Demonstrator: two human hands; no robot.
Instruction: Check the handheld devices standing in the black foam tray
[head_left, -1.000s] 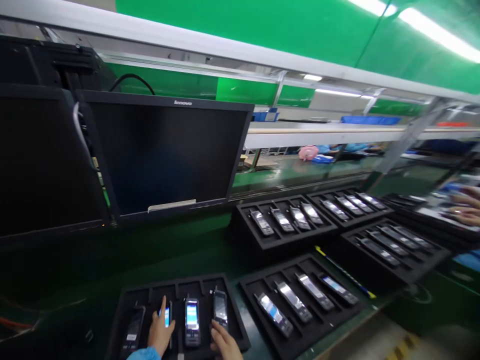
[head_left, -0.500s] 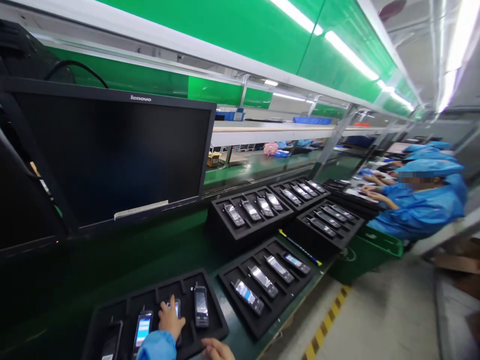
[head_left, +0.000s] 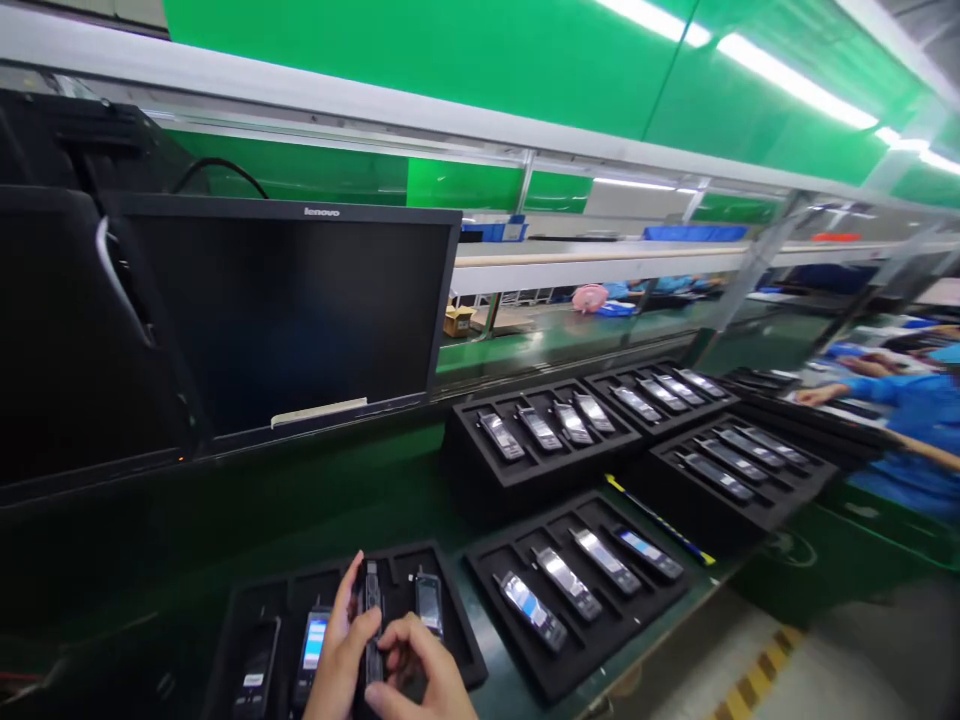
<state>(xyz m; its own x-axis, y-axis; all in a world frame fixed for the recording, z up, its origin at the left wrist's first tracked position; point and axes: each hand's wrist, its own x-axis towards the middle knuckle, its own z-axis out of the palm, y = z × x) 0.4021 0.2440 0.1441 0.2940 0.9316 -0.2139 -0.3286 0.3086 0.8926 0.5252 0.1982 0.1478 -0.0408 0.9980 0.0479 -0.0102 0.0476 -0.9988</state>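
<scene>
Turned on its edge, a black handheld phone with a stub antenna (head_left: 373,600) is gripped in my left hand (head_left: 341,640). Against its right side, my right hand (head_left: 424,670) has bent fingers, with the thumb and a finger on the phone's edge. Both hands are over a black foam tray (head_left: 465,640). Within that tray, a phone with a lit blue and white screen (head_left: 315,640) lies left of my hands, a dark phone (head_left: 257,665) farther left, and another phone (head_left: 429,603) to the right. The held phone's face is not visible.
A second foam tray (head_left: 525,655) of phones lies at the right, with raised trays (head_left: 510,478) of phones behind it. A yellow and dark stick (head_left: 660,520) lies beside them. A Lenovo monitor (head_left: 315,320) stands at the back left. Co-workers in blue (head_left: 915,410) are at far right.
My left hand has lifted the phone from the tray and turned it on edge. My right hand has come in against it. The camera view has swung left.
</scene>
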